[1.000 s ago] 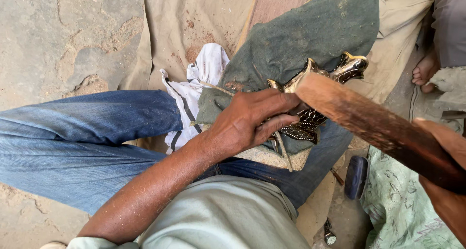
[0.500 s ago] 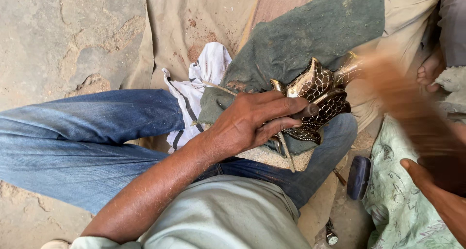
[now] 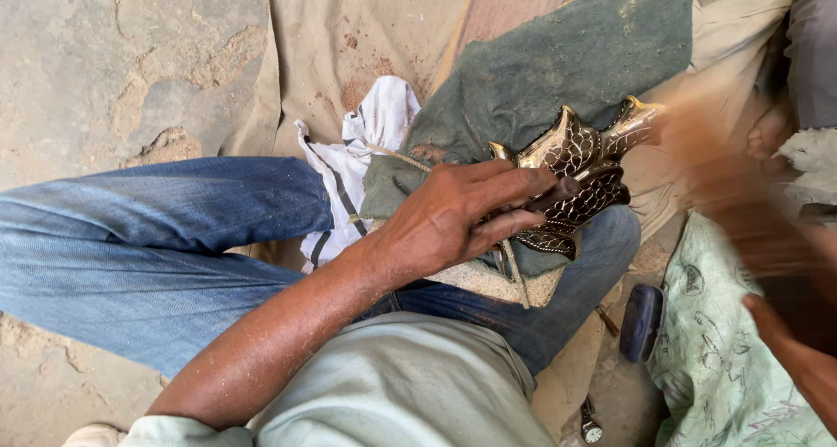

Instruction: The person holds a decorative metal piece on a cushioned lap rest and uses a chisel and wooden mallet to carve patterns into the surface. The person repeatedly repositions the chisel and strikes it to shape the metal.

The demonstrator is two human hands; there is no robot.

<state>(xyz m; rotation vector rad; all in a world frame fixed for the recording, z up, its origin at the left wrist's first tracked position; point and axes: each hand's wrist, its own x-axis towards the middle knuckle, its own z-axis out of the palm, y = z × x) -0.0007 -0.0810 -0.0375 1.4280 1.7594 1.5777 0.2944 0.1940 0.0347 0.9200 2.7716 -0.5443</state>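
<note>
An ornate brass piece (image 3: pixel 580 163) with a scaly cut pattern lies on a dusty green cloth (image 3: pixel 558 63) over my raised knee. My left hand (image 3: pixel 462 216) presses down on it, fingers spread across its lower half. My right hand (image 3: pixel 789 342) is at the lower right edge and grips a long brown wooden bat (image 3: pixel 741 203). The bat is blurred with motion and its far end hovers just beside the brass piece's upper right tip.
I sit on sandy ground (image 3: pixel 113 63) in blue jeans (image 3: pixel 157 246). A white striped rag (image 3: pixel 366 142) lies by my knee. A dark blue oblong object (image 3: pixel 643 322) and a pale green printed sack (image 3: pixel 724 360) are at the right. Another person's foot (image 3: pixel 772 133) shows at the right edge.
A second ago the wooden bat rested across the brass piece. It has since swung off to the right and is in fast motion. My left hand has kept its hold.
</note>
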